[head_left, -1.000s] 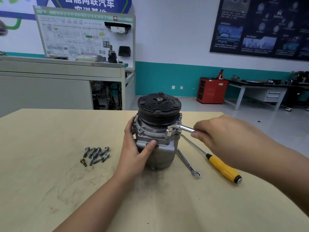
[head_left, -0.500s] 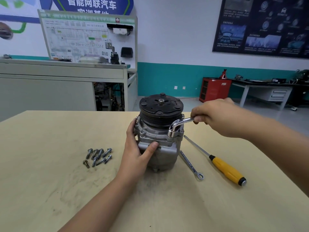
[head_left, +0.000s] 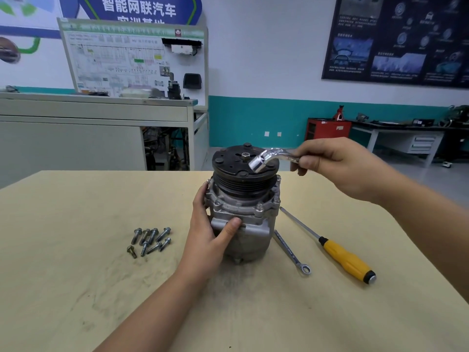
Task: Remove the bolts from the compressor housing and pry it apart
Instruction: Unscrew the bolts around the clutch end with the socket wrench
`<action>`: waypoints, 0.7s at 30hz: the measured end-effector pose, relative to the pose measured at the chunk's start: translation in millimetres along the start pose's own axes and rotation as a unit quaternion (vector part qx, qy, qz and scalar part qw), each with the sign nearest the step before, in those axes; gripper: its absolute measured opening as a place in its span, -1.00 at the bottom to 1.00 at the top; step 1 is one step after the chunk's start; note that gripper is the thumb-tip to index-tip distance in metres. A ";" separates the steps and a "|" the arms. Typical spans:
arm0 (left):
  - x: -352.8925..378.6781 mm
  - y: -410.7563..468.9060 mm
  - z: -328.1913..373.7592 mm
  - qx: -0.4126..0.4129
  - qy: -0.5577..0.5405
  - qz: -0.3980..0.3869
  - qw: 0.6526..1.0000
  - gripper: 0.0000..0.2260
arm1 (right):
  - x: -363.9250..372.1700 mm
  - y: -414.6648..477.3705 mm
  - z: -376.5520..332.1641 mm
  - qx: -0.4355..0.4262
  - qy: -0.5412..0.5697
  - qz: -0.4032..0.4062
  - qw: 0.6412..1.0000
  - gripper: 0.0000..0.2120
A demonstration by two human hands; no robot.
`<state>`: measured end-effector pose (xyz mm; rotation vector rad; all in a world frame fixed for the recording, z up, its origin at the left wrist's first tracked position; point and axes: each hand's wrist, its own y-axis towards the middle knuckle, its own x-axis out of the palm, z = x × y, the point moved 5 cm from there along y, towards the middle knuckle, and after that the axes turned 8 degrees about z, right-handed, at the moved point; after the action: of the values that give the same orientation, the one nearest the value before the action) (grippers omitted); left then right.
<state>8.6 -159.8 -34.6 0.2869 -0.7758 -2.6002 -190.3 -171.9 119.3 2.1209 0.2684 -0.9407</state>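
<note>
A: Logging the compressor housing [head_left: 251, 235] first. It stands upright on the table [head_left: 76, 275], roughly midway between the left and right edges and nearer the far edge, with the black clutch plate [head_left: 236, 161] on top.
B: Left grip?
A: The left grip [head_left: 210, 235] is wrapped round the housing's left side, thumb pressed on the front face just below the flange.
B: Right grip?
A: The right grip [head_left: 337, 166] is clenched on the handle of the L-shaped socket wrench [head_left: 269, 158]. The socket end hangs over the clutch plate's right half, mouth tilted toward the camera, on no bolt head.
B: Fasteners?
A: Flange bolts [head_left: 259, 207] are seated at the front right of the flange. Loose bolts [head_left: 149, 240] lie clustered toward the left edge, apart from the housing.
B: Other tools?
A: A ring spanner [head_left: 291, 252] lies just right of the housing base; I cannot tell whether they touch. A yellow-handled screwdriver [head_left: 345, 257] lies beyond it toward the right edge, shaft pointing at the housing.
</note>
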 end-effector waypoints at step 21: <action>-4.3 0.7 -1.6 0.000 0.029 -0.004 1.000 -0.37 | 38.8 10.7 -27.6 0.039 0.408 0.065 0.910 -0.75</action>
<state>13.1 -159.2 -35.3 0.3638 -0.7559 -2.5881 -143.2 -163.2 109.7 2.4711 0.4959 0.0662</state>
